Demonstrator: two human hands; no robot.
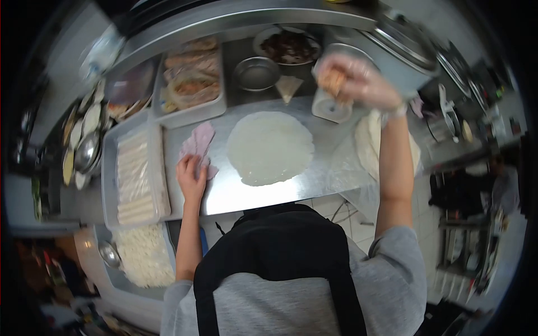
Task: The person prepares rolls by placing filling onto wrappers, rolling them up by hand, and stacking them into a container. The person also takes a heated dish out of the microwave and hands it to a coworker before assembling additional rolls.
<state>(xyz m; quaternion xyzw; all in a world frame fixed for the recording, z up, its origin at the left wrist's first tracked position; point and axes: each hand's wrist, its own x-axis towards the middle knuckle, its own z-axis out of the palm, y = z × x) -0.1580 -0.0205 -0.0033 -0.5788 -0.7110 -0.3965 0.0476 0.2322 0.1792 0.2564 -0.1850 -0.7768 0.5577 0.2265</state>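
Note:
My right hand (367, 84), in a thin clear glove, is closed around a clump of orange food (333, 81) and blurred by motion. It hovers over a small white kitchen scale (333, 110), in front of a round metal bowl (348, 50) that it partly hides. My left hand (192, 175) rests on the steel counter with its fingers curled on a crumpled pink cloth (198, 140). Between my hands a thin, round, pale sheet of dough (270, 148) lies flat. Beyond its far edge is a light triangular piece (288, 87), too blurred to name.
At left stand a plastic tub of wrapped white rolls (134, 168), a tub of bagged food (193, 73), and, lower, a bin of white shreds (143, 255). An empty metal bowl (256, 74) and a plate of dark food (287, 46) sit behind. Dough under plastic (370, 143) lies right.

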